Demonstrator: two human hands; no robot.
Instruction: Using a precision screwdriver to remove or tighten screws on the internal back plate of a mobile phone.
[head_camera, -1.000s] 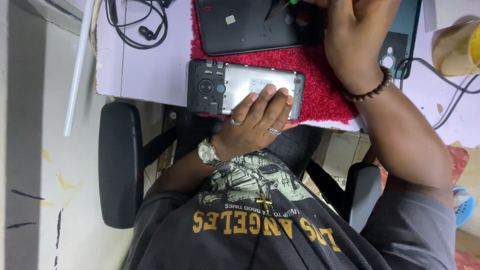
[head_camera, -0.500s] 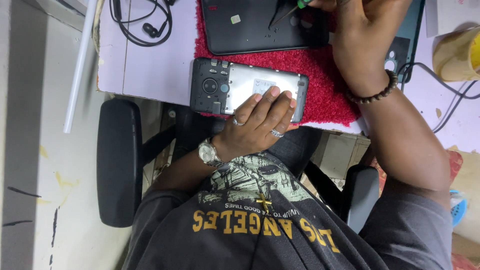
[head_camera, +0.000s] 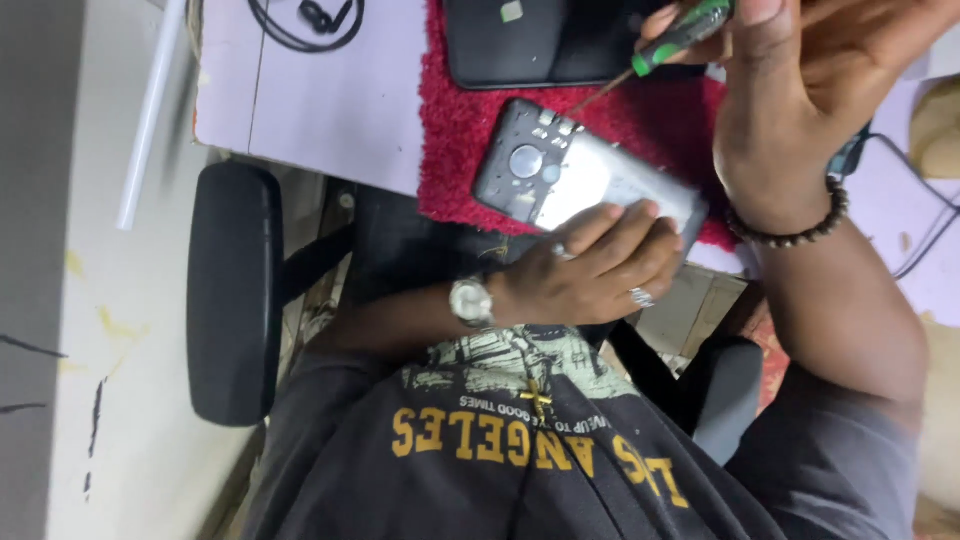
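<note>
Left hand grips phone at centre frame, tilted on red mat. Right hand, upper right, pinches green screwdriver, tip touching phone's upper edge. Black tablet just above.

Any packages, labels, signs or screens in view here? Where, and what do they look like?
Small pale square label: on the black device at the top edge.
Opened phone: grey, rectangular, back facing up on the red mat, under the left hand; screen hidden.
No packages or signs.
</note>
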